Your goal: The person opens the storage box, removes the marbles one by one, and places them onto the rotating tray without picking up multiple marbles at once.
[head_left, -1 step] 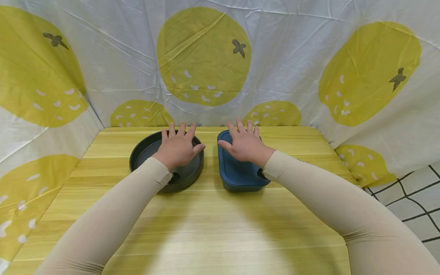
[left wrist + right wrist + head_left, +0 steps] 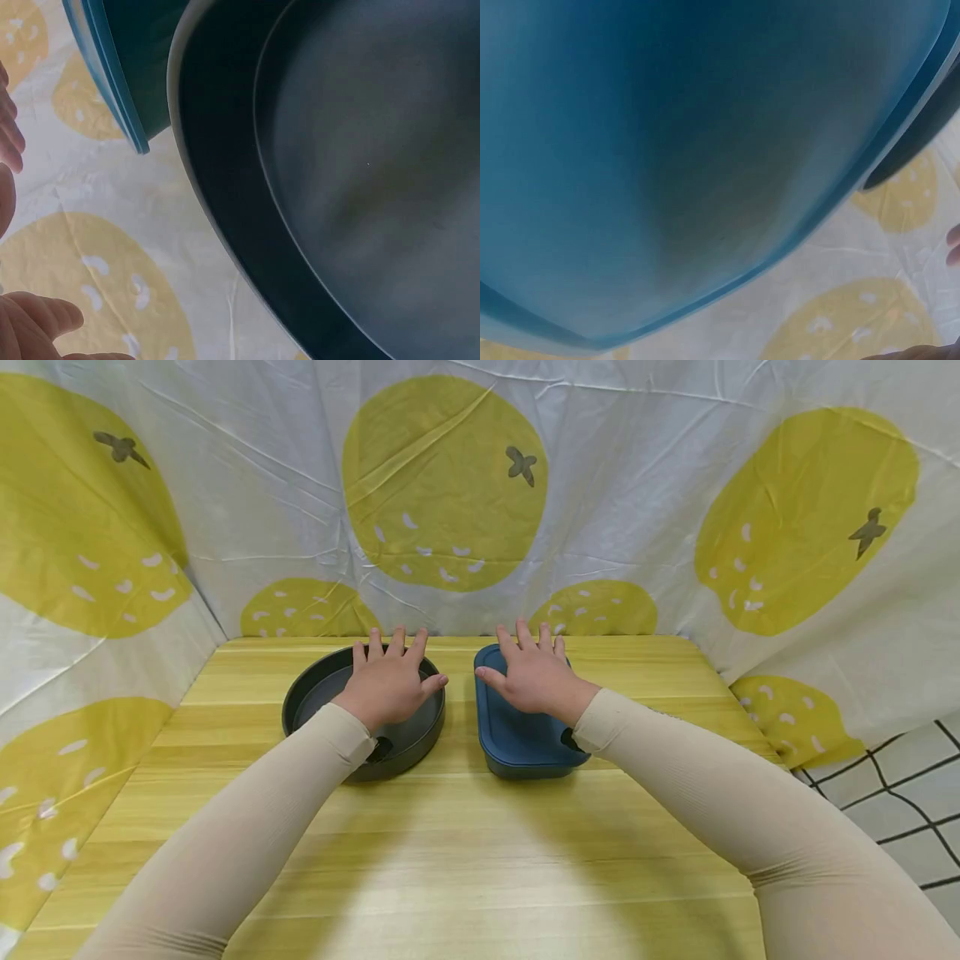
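A round, dark grey pan (image 2: 411, 732) with a low wall sits on the left of the table. Over it my left hand (image 2: 388, 687) is held with fingers spread, holding nothing. To the right is a blue rectangular lidded box (image 2: 517, 735) with rounded corners. My right hand (image 2: 536, 679) is above its lid, fingers straight and apart, also holding nothing. In the left wrist view the bare inside of the pan (image 2: 375, 187) fills the right side, with the box (image 2: 142, 52) behind its rim. The right wrist view is mostly the smooth blue lid (image 2: 705, 150).
Both things stand toward the back of a wood-grain table (image 2: 465, 852), with a gap between them. Behind and at the sides hangs a white cloth (image 2: 262, 485) with big yellow fruit prints. A black-lined white grid pattern (image 2: 900, 793) shows at the far right.
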A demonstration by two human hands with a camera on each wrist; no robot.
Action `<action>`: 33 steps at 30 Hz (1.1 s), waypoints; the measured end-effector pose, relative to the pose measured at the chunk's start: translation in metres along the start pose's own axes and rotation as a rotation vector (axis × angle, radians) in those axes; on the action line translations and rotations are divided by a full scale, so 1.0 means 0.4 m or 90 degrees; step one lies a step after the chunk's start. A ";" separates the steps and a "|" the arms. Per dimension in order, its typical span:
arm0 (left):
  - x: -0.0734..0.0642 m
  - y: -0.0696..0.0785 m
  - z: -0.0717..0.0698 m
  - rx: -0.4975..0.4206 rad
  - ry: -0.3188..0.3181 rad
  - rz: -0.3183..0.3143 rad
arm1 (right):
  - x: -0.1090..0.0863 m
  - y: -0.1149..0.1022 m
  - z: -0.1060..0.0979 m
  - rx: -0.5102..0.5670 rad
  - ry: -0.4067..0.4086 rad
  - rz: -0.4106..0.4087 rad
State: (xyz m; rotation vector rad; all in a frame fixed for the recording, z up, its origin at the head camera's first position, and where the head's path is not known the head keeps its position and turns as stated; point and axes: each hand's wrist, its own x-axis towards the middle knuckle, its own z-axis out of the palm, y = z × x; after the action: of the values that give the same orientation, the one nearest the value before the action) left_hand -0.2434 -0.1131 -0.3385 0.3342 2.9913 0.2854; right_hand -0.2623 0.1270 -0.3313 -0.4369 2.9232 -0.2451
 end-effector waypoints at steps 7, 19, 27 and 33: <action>-0.001 -0.005 0.003 -0.002 0.001 0.003 | -0.002 0.004 -0.003 0.004 0.006 0.000; -0.034 0.007 0.016 0.001 0.007 0.056 | -0.014 0.043 -0.022 -0.011 0.007 -0.038; -0.087 0.032 0.044 -0.009 0.031 0.130 | -0.045 0.060 -0.032 -0.023 -0.022 -0.133; -0.135 0.063 0.076 -0.050 0.039 0.180 | -0.062 0.064 -0.032 -0.023 -0.085 -0.185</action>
State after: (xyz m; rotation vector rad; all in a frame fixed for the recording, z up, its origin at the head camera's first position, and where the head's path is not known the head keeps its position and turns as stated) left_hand -0.1817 -0.0961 -0.3580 0.7539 2.9763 0.4457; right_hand -0.2485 0.1606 -0.3200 -0.8500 2.7305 -0.1917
